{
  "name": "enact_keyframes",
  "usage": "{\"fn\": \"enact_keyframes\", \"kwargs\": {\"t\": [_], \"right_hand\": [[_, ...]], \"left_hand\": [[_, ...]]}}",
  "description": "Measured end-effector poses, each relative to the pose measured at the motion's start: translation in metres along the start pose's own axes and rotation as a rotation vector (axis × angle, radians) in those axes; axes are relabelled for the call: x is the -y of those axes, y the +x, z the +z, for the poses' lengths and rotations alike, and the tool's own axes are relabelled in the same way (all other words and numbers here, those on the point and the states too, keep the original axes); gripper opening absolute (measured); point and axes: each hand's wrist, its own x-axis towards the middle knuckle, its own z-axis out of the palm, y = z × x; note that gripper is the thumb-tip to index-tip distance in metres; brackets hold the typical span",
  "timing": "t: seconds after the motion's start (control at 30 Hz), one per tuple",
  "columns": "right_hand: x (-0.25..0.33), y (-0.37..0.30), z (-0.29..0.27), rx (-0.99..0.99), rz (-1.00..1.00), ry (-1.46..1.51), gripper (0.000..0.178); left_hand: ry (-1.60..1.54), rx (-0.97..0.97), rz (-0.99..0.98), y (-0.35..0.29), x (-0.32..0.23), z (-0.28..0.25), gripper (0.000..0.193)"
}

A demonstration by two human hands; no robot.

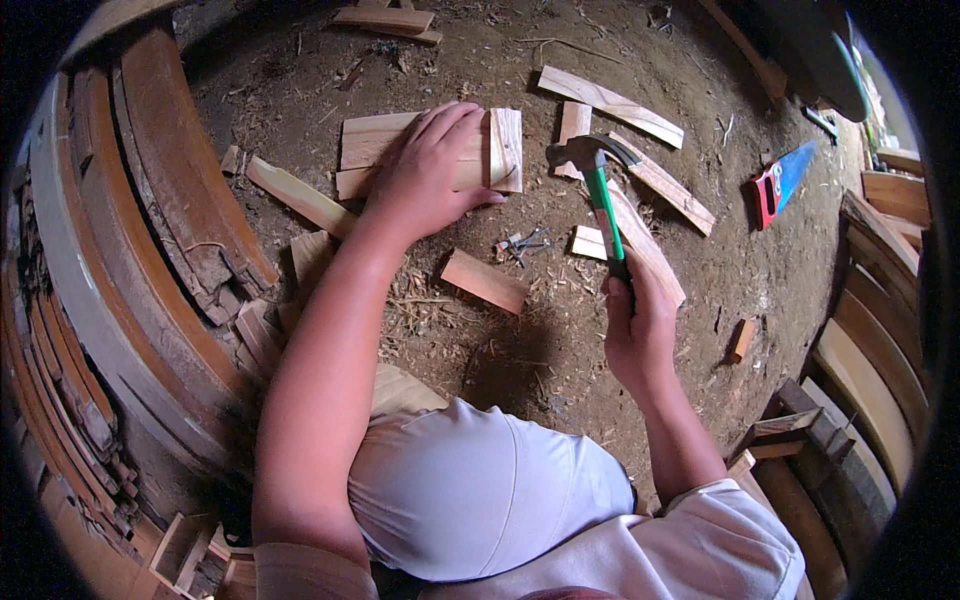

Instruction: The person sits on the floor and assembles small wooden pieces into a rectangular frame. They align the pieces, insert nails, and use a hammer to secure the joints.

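My right hand (643, 330) is closed round the black lower grip of a claw hammer (604, 205) with a green handle. Its dark metal head is raised at the far end, to the right of a small wooden panel (362, 142). That panel is made of pale slats side by side, with a short crosspiece (506, 150) over its right end. My left hand (432, 165) spans the panel, fingers over its far edge and thumb by the near edge next to the crosspiece. A small heap of nails (522, 245) lies on the ground nearer to me.
Loose wooden strips (612, 105) and a short brown block (484, 281) lie around on the dirt floor (560, 370). A handsaw (783, 185) with a red handle and blue blade rests at the right. Long boards (170, 150) are stacked at the left, more timber (870, 370) at the right.
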Motion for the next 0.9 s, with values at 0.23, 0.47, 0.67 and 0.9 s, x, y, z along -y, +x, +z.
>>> {"fn": "enact_keyframes", "kwargs": {"t": [0.23,0.47,0.67,0.9], "right_hand": [[0.001,0.000,-0.003,0.000,-0.038,0.007,0.036],[0.013,-0.003,-0.007,0.000,-0.141,-0.020,0.043],[0.025,0.002,-0.016,0.069,-0.237,-0.175,0.051],[0.037,0.003,-0.017,0.074,-0.175,-0.239,0.048]], "left_hand": [[0.058,0.032,0.010,0.000,0.001,-0.002,0.102],[0.220,0.075,0.058,-0.007,0.003,-0.005,0.104],[0.199,0.104,0.066,-0.009,0.004,-0.007,0.098],[0.182,0.095,0.074,-0.009,0.007,-0.006,0.096]]}}
